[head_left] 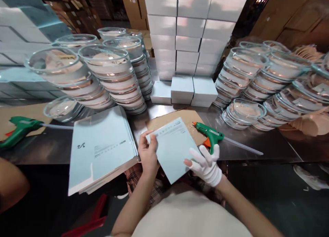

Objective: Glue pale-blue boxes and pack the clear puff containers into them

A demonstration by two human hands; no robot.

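Observation:
My bare left hand [148,151] pinches the upper left corner of a flat, pale printed cardboard piece [174,151], thumb on top. The piece is tilted in front of my body, over the table's front edge. At its lower right edge is my right hand [204,165] in a white glove, fingers spread, with a bare thumb tip against or just over the cardboard. Whether it touches is hard to tell. Just beyond the glove lies a green glue gun [212,134] with an orange nozzle and a clear glue stick. A pile of similar flat cardboard pieces [102,154] lies to the left.
Stacked glass dishes [110,76] stand at the left, with more glass dishes [244,72] at the right. White boxes [182,89] rise at the back. Under the glue gun is a brown cardboard sheet [164,119]. Another green glue gun [20,127] lies far left, near someone's arm [11,185].

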